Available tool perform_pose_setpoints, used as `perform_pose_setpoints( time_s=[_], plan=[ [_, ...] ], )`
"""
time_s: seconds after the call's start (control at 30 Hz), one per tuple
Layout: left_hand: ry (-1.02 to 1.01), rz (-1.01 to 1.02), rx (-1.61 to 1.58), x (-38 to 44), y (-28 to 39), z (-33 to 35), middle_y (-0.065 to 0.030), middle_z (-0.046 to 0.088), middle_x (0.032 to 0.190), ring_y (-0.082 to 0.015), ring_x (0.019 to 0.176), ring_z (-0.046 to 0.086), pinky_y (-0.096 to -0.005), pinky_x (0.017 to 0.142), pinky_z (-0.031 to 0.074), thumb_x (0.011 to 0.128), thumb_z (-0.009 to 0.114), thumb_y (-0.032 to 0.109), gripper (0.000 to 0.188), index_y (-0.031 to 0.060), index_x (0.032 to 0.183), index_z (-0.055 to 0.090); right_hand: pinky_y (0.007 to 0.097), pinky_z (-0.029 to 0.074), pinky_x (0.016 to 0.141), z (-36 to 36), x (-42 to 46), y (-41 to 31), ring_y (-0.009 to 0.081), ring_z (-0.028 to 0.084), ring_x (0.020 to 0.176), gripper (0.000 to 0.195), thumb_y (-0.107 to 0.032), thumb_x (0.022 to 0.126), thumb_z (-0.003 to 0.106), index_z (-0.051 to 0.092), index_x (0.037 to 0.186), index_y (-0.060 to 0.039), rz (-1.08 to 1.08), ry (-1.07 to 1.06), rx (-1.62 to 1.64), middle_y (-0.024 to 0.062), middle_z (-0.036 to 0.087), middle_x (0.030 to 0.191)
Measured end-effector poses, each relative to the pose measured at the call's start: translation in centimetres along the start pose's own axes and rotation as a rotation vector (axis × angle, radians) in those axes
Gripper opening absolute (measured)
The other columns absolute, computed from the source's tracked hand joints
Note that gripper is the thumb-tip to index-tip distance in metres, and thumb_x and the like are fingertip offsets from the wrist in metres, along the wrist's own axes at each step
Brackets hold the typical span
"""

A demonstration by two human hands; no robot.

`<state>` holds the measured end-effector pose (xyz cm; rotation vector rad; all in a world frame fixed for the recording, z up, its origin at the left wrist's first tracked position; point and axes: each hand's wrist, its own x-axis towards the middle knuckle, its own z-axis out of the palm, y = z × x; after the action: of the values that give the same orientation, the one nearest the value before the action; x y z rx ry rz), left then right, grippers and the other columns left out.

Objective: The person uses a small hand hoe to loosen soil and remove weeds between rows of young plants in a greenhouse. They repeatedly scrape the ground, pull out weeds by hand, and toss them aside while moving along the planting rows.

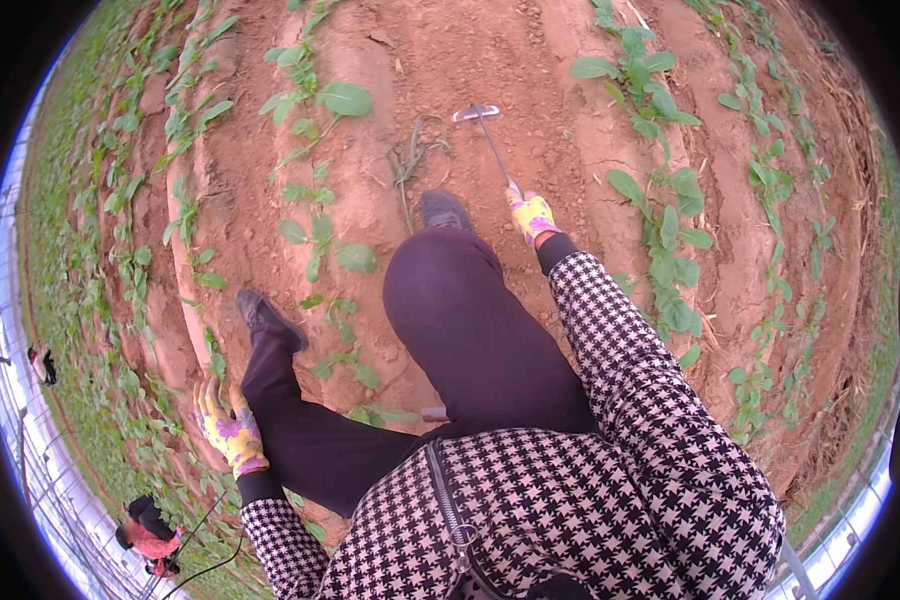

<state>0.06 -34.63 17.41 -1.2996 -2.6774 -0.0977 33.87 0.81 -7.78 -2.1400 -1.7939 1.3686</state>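
My right hand (531,212), in a yellow floral glove, grips the handle end of a small hand hoe (495,148). Its thin shaft points away from me, and the pale metal blade (476,112) rests at the loose reddish soil (525,67) between two plant rows. My left hand (230,429), gloved the same way, is beside my left shin with the fingers apart and holds nothing. Just beyond its fingertips are the small green leaves of a seedling (217,361). A pulled, wilted weed (412,157) lies on the soil left of the blade.
Leafy seedlings (667,240) line the ridge on my right, and another row (319,195) runs between my feet. My shoes (445,209) stand on the soil. Dry straw (847,300) lies at far right. Another person (150,531) is among plants at lower left; a second (43,365) is farther off.
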Motion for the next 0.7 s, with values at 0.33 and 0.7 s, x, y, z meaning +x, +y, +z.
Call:
perform_pose_setpoints(
  time_s=[0.33, 0.7],
  plan=[
    [-0.008, -0.032, -0.005, 0.2, 0.6, 0.3, -0.0159, 0.059, 0.118, -0.0327, 0.116, 0.051, -0.0418, 0.1, 0.037, 0.084, 0.063, 0.016, 0.03, 0.0011, 0.11, 0.059, 0.0436, 0.044, 0.09, -4.3, 7.7, -0.6, 0.0387, 0.057, 0.109, 0.058, -0.048, 0.089, 0.05, 0.056, 0.118, 0.0024, 0.204, 0.013, 0.269, 0.0274, 0.06, 0.111],
    [0.016, -0.01, -0.06, 0.3, 0.2, 0.4, -0.0174, 0.059, 0.116, -0.0331, 0.116, 0.051, -0.0424, 0.099, 0.039, 0.084, 0.064, 0.016, 0.029, 0.0004, 0.109, 0.06, 0.0486, 0.044, 0.089, 0.5, -6.3, 10.3, 0.044, 0.056, 0.106, 0.052, -0.043, 0.094, 0.041, 0.044, 0.119, 0.0021, 0.102, -0.066, -0.108, 0.0326, 0.059, 0.107]
  ],
)
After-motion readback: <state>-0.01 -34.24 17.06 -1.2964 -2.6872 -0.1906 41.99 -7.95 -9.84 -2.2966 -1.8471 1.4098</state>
